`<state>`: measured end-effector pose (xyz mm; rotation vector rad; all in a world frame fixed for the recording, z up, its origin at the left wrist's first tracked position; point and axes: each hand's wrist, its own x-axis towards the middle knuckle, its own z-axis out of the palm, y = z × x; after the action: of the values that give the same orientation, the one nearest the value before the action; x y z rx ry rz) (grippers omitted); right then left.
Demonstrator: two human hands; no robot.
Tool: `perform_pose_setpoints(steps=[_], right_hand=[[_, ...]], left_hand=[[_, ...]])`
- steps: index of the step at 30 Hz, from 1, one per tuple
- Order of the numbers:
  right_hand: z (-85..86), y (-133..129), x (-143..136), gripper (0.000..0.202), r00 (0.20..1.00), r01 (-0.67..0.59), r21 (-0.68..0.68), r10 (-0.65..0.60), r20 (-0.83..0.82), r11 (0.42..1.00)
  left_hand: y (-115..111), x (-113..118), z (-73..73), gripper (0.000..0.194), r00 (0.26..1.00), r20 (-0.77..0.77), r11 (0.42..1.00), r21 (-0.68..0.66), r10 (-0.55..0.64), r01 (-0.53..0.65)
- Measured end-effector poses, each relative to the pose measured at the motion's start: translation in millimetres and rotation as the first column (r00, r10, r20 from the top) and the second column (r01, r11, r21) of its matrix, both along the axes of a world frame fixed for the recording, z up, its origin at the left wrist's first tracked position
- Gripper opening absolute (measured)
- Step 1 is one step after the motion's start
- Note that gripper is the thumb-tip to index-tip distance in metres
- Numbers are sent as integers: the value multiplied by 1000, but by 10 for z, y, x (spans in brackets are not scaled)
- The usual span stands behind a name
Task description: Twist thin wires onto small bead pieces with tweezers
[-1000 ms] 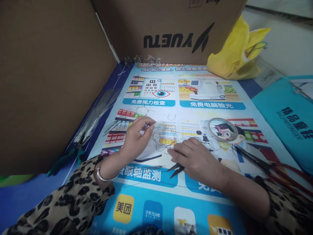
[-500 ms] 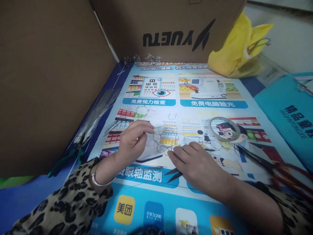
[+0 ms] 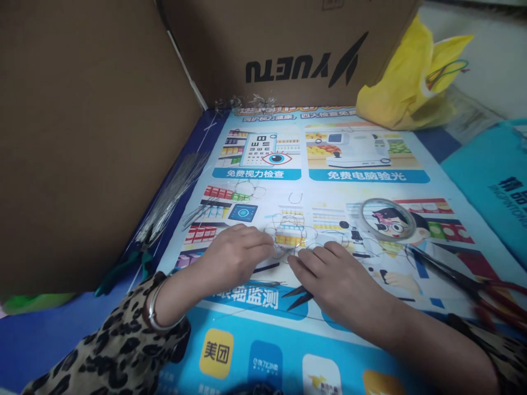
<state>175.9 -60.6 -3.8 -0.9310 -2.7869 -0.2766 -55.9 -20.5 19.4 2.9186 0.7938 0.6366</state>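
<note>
A thin wire shape bent into several petal-like loops (image 3: 284, 222) lies between my hands over the printed poster. My left hand (image 3: 241, 253) is closed, its fingertips pinching the left edge of the loops. From the right, my right hand (image 3: 329, 271) grips the lower right edge between thumb and fingers. Dark pointed jaws of a tool, apparently pliers (image 3: 300, 298), stick out beneath my right palm; whether that hand also holds them I cannot tell. Their handles are hidden. Short straight wires (image 3: 263, 283) lie just below my left hand.
Loose straight wires (image 3: 177, 184) and green-handled pliers (image 3: 142, 260) lie at left. A tape roll (image 3: 368, 227) and red-handled scissors (image 3: 457, 280) are at right. Finished-looking wire pieces (image 3: 263, 103) stand by the cardboard wall (image 3: 288, 33). A yellow bag (image 3: 387, 104) sits behind, a turquoise bag (image 3: 486, 170) at right.
My left hand has come down and turned over, its fingers closing at the left edge of the wire loops. My right hand stays nearly in place. The whole view has shifted slightly.
</note>
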Motion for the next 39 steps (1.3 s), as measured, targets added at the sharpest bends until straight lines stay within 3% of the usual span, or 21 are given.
perform_pose_setpoints(steps=[4,10,31,39], right_hand=[[-13,2,4,30,1000,0,2,0,1,1000],[-8,-1,4,28,1000,3,-10,-3,3,1000],[-36,8,-4,28,1000,12,-5,-12,3,1000],[-32,1,-2,25,1000,15,-21,-15,-3,1000]], left_hand=[[-57,-9,-22,23,984,-177,999,-3,34,-35],[-74,5,-43,25,956,-294,994,-108,-1,-32],[-100,13,-62,32,952,-301,987,-133,47,-90],[-109,17,-8,30,940,-340,980,-172,41,-105]])
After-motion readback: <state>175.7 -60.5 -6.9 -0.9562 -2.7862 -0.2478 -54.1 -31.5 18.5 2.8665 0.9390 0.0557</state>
